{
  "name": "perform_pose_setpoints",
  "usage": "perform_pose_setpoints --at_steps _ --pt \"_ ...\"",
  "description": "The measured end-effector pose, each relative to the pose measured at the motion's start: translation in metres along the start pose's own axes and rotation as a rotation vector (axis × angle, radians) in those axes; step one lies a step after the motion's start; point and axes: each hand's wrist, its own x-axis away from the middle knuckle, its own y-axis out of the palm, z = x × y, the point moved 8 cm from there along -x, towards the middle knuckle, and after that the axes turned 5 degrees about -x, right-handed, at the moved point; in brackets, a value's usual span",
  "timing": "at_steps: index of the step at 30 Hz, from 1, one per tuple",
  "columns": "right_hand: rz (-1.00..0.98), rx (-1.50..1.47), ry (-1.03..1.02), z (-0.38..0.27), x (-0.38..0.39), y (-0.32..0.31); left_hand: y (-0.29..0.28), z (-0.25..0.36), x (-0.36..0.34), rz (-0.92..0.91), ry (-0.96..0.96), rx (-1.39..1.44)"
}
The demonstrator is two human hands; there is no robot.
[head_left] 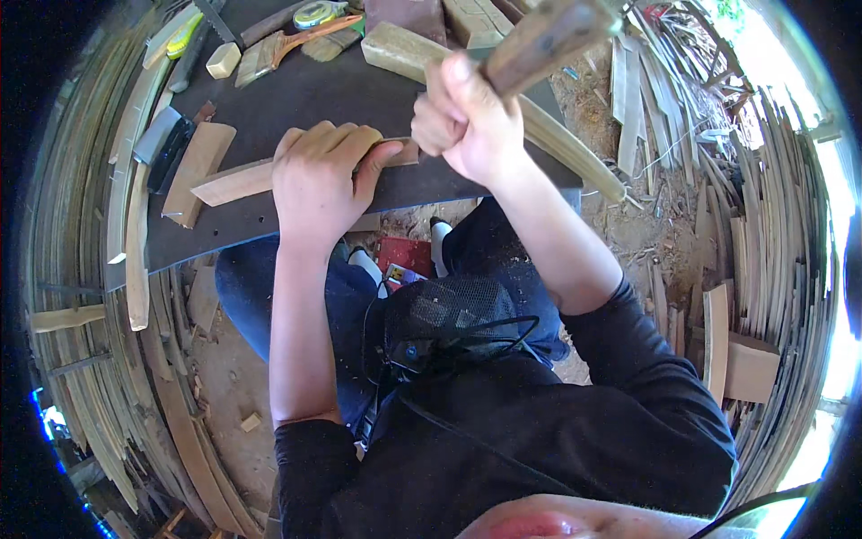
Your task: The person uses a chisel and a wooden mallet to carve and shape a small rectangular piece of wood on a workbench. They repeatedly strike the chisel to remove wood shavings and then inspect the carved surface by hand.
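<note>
My left hand [323, 175] is closed over a narrow wooden strip [241, 182] lying across the dark tabletop. The strip's right end [406, 153] shows just past my thumb. My right hand [467, 117] is raised off the table, its fingers wrapped round a tool with a thick brown wooden handle [549, 45]. Dark rivet-like spots mark that handle; its upper end leans right, and the working part cannot be made out. Left of the strip lies a wider wood piece [199, 171], beside a dark block-shaped thing [171, 153].
On the dark table [287, 99] are a wooden-handled brush [292, 47], another brush [330, 43], a tape measure [314, 13], a small wood block [224, 60] and a saw blade [214, 18]. A long beam [575, 148] crosses the right side. Stacked timber [772, 242] flanks the table.
</note>
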Motion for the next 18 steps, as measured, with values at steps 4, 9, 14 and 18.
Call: perform_pose_setpoints --at_steps 4,9,14,18 --pt "-0.043 -0.222 -0.053 -0.028 0.000 -0.004 -0.001 0.000 0.004 0.005 0.004 -0.002" --pt "0.017 -0.274 -0.020 -0.017 -0.001 -0.009 0.000 0.000 0.002 -0.002 -0.010 0.005" --pt "0.013 -0.239 -0.036 -0.018 0.003 -0.016 -0.001 -0.001 0.003 -0.007 -0.009 0.003" --pt "-0.008 -0.298 -0.106 -0.037 0.000 -0.016 -0.002 -0.002 0.003 -0.020 -0.013 -0.004"
